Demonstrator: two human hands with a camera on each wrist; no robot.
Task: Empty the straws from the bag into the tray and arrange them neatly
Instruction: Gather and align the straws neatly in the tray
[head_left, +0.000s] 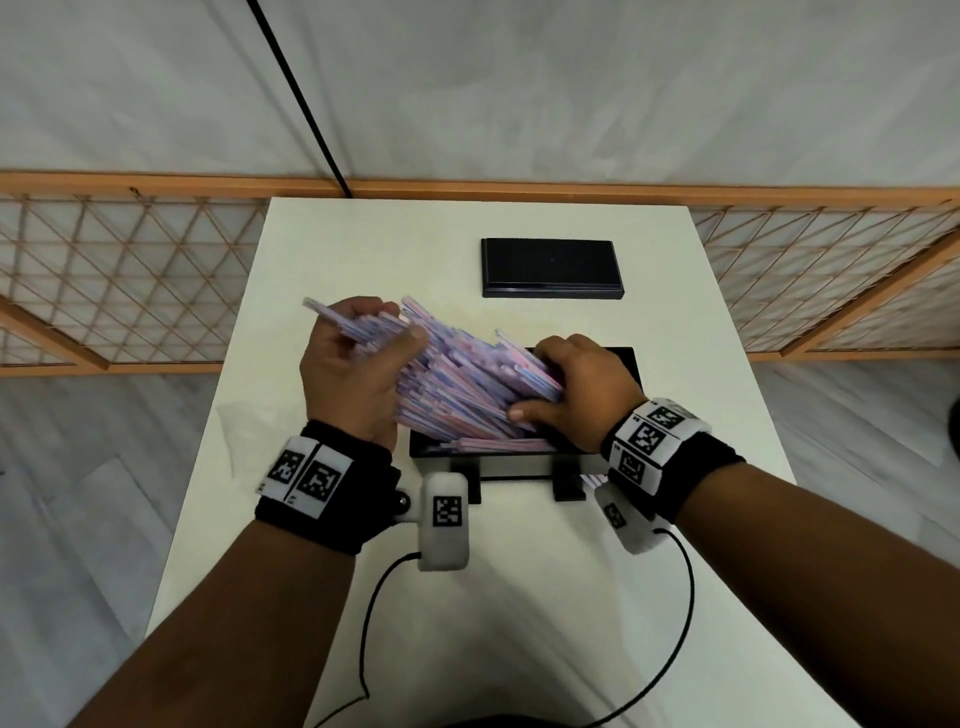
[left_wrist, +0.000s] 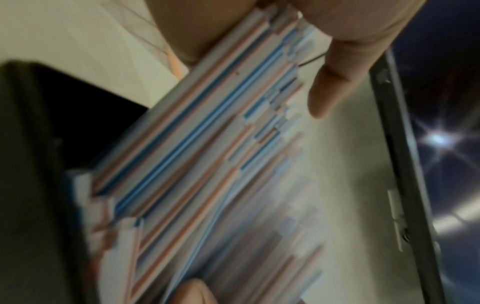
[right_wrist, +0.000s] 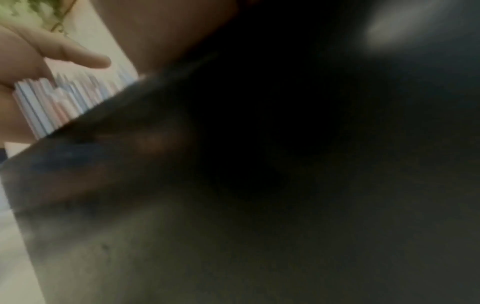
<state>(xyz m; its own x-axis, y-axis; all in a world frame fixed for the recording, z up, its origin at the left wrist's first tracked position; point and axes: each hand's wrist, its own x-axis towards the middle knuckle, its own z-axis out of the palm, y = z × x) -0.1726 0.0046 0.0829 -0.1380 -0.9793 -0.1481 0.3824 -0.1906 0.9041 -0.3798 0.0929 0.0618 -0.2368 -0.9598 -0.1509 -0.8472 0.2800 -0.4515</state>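
A thick bundle of pink, blue and white paper-wrapped straws (head_left: 462, 374) slants from upper left down into a black tray (head_left: 626, 364) on the white table. My left hand (head_left: 358, 364) grips the raised far end of the bundle, fingers curled round it. My right hand (head_left: 566, 389) clasps the low end inside the tray, thumb on the near side. The left wrist view shows the straws (left_wrist: 207, 154) close up with my fingers (left_wrist: 330, 92) beside their ends. In the dark right wrist view, straw ends (right_wrist: 64, 98) stick up past the tray wall (right_wrist: 103, 164). No bag is plainly visible.
A second black tray or lid (head_left: 551, 267) lies further back on the table (head_left: 291, 519). A black stand (head_left: 519, 480) sits in front of the near tray. Wooden lattice panels (head_left: 130, 280) flank the table. Black cables run from my wrist cameras.
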